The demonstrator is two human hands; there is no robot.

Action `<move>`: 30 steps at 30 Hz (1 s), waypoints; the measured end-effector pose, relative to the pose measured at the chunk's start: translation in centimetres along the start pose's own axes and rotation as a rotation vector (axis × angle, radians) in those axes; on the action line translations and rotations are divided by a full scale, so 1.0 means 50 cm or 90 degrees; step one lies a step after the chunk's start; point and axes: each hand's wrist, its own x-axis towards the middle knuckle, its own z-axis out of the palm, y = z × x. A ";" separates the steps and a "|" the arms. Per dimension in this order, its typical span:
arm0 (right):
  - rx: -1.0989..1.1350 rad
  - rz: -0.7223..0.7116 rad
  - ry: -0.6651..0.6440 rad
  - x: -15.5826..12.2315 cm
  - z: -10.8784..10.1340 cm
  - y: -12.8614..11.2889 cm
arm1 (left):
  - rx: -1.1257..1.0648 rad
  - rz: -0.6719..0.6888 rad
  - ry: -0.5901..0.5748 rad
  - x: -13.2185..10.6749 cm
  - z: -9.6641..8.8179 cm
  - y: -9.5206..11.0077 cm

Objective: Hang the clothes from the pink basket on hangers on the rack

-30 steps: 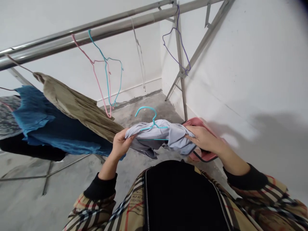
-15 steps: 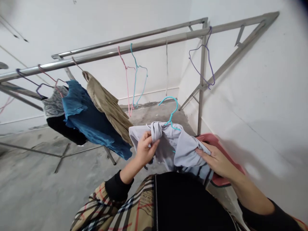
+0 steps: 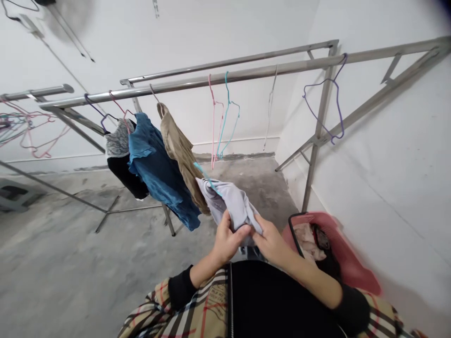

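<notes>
A pale grey garment [image 3: 230, 202] on a turquoise hanger [image 3: 206, 177] is held up in front of my chest. My left hand [image 3: 227, 240] is closed on its lower edge from the left. Beside it, almost touching, my right hand [image 3: 269, 240] is closed on the same edge. The hanger's hook points up and left, close to the tan garment [image 3: 180, 150] hanging from the steel rail [image 3: 246, 74]. Most of the hanger is hidden inside the cloth.
A blue top [image 3: 158, 171] and a grey-and-black top [image 3: 120, 159] hang left of the tan one. Empty pink, turquoise [image 3: 227, 117] and purple [image 3: 329, 101] hangers dangle from the rail. A pink laundry basket [image 3: 347, 263] with clothes stands at my right by the white wall.
My head has lifted and turned left, showing more of the rack. Both hands have come together at the garment's lower edge, and the garment now hangs lengthwise with the hanger tipped leftward.
</notes>
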 end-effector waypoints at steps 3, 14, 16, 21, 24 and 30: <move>-0.016 -0.035 -0.054 0.011 0.048 0.002 | 0.078 -0.017 0.050 -0.009 -0.012 0.003; 0.111 -0.095 -0.147 0.016 0.022 -0.006 | 0.318 0.098 0.099 0.041 -0.146 0.085; 0.109 -0.036 -0.079 0.006 0.002 0.020 | 0.326 0.104 0.107 0.063 -0.181 0.111; 0.141 0.126 0.089 -0.047 -0.036 0.104 | 0.303 0.071 0.090 0.153 -0.261 0.174; 0.161 0.178 0.159 -0.090 -0.049 0.148 | 0.277 0.063 0.046 0.230 -0.282 0.213; 0.118 0.247 0.239 -0.169 -0.069 0.220 | 0.300 0.072 0.047 0.411 -0.264 0.285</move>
